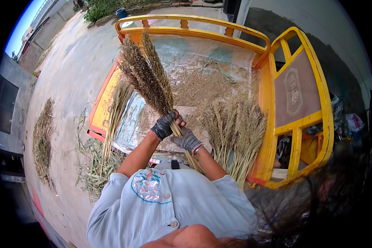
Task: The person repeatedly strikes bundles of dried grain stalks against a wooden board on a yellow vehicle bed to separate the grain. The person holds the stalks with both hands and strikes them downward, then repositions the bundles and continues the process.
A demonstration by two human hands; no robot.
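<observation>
Grey gloves: both hands wear dark grey knitted work gloves, and both are closed round the same bunch of stalks.
Left hand (pixel 164 125): fist wrapped tight round the bundle, higher up the stems, just under the seed heads.
Right hand (pixel 187 140): gripping the stems a little lower, touching the left hand, fingers curled fully round.
Bundle of grain stalks (pixel 146 72): brown, bushy seed heads fanned upward and tilted to the person's left, held above the cart bed; the pale stem ends poke down past the right hand toward the person's chest.
Cart bed (pixel 202 82): flat, dusted all over with loose chaff and seed, framed by a yellow rail (pixel 194 32) at the far end and a yellow side panel (pixel 295 95) on the right.
Leaning sheaf (pixel 235 132): paler stalks propped upright against the right side of the cart, just beside the right forearm.
Thin stalks (pixel 116 111): a slim bunch lying along the cart's left edge, hanging over it.
Ground litter (pixel 95 161): leaves and stems scattered on the concrete below the left edge; a separate heap of straw (pixel 42 140) lies well apart further left.
Clothing: light blue shirt with an embroidered patch, sleeves pushed above the elbows.
</observation>
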